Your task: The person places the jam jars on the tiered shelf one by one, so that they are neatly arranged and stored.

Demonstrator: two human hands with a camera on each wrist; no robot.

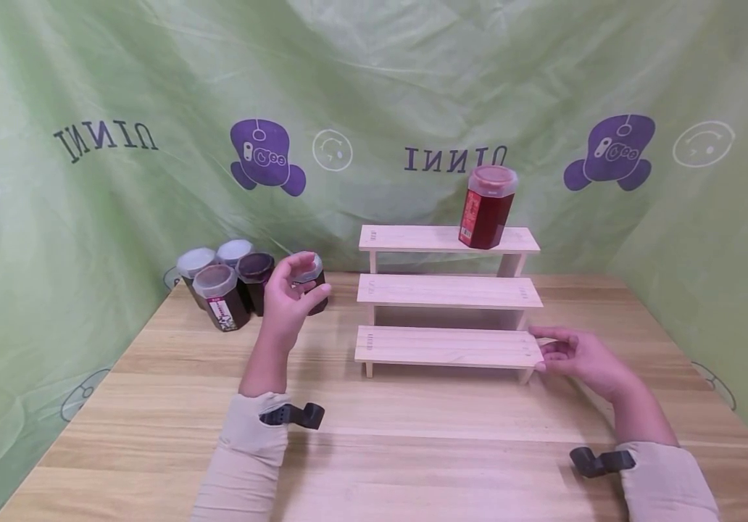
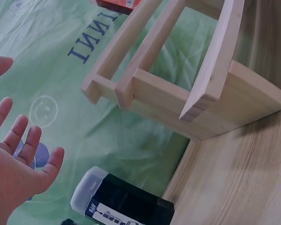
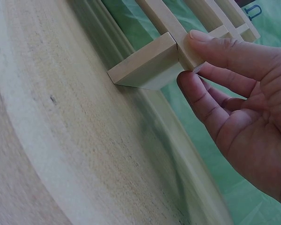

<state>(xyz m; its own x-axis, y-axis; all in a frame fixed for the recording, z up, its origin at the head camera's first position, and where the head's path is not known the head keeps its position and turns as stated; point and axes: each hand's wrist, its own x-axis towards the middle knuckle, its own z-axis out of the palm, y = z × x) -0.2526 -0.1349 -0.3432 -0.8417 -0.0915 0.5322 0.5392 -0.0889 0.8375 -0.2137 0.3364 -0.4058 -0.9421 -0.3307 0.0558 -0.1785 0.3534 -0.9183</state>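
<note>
My left hand (image 1: 287, 304) is raised with fingers spread and holds nothing. In the head view it overlaps a dark jar with a whitish lid (image 1: 315, 291); the left wrist view shows this jar (image 2: 126, 199) apart from the fingers. At the right end of the lowest step, my right hand (image 1: 579, 359) pinches the board's corner between thumb and fingertips (image 3: 192, 86). That board belongs to a three-step wooden display rack (image 1: 446, 346) standing on the table. On its top step, toward the right, stands a red jar with a pale translucent lid (image 1: 488, 208).
Several dark jars (image 1: 227, 308) with lids stand grouped at the table's back left. Behind the wooden table (image 1: 413, 464) hangs a green cloth (image 1: 374, 87) printed with purple figures. A black wrist mount sits on each sleeve.
</note>
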